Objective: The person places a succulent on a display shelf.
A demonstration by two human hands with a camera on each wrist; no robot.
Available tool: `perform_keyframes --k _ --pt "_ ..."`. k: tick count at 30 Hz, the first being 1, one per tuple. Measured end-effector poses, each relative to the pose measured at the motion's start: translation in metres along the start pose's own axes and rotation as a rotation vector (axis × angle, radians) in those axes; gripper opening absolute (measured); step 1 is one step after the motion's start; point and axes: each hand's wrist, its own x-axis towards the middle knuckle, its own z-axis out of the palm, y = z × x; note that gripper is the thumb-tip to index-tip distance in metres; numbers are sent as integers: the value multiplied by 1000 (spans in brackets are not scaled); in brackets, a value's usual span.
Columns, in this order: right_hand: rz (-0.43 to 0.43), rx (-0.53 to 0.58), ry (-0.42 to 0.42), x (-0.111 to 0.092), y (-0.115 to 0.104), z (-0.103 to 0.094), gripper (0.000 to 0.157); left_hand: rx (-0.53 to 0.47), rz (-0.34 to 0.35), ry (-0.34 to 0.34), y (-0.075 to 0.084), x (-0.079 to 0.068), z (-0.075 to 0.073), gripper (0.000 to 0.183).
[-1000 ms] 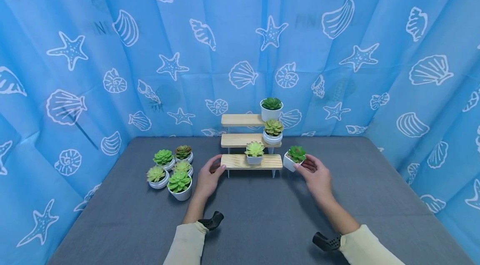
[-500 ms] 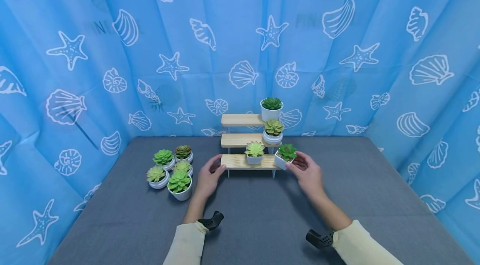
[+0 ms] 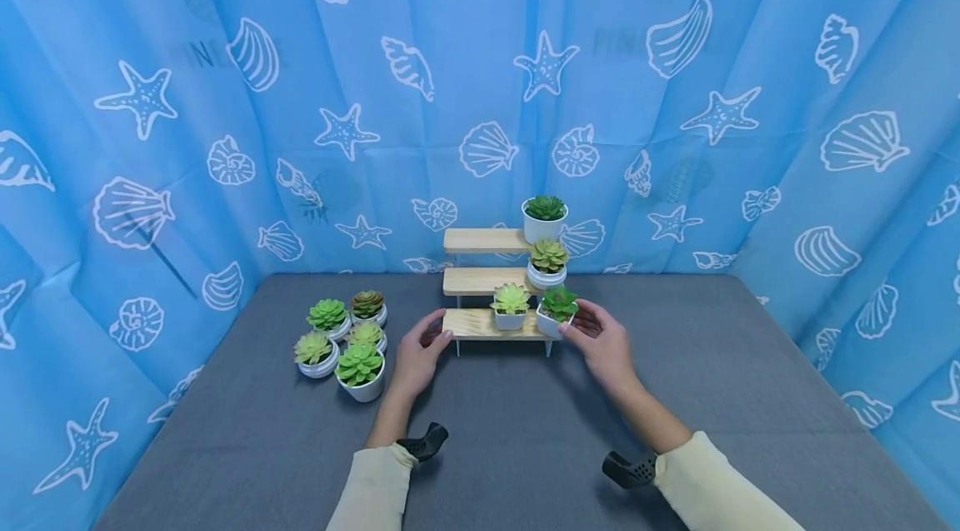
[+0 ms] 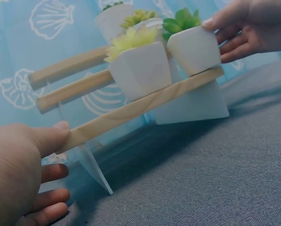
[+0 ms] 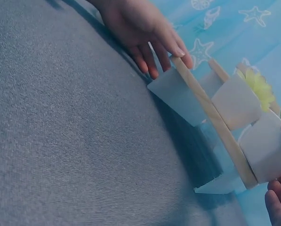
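A three-step wooden display stand [image 3: 468,324] with clear legs stands on the table. My left hand [image 3: 416,354] pinches the left end of its lowest board; the thumb lies against the board's end in the left wrist view. At the other end of that board, my right hand [image 3: 606,348] holds a dark green potted succulent [image 3: 557,316] in a square white pot, thumb at the near side. In the left wrist view the pot's base is right at the board. Beside it on the same board sits a pale yellow-green succulent [image 3: 511,306] in a white pot.
A succulent in a ringed white pot [image 3: 547,262] stands on the middle step, and a dark green one [image 3: 544,218] on the top step, both at the right. Several potted succulents [image 3: 360,371] cluster left of my left hand. A blue shell-print curtain [image 3: 480,97] hangs behind.
My right hand has carried the dark green succulent leftward, from beside the stand onto the right end of the lowest board. The left hand has stayed at the board's left end.
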Motion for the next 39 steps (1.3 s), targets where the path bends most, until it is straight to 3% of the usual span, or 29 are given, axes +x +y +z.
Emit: perform_keyframes --k 6,23,32,39 --pt "-21 -8 -41 0 -1 0 52 6 -2 -1 1 0 0 44" --pt "-67 103 -70 3 4 2 45 6 -6 -7 0 1 0 46" --pt "-70 73 -76 4 5 1 42 10 -14 -6 0 1 0 45" --pt "-185 -38 -67 4 14 -1 45 17 -24 -1 1 1 1 45"
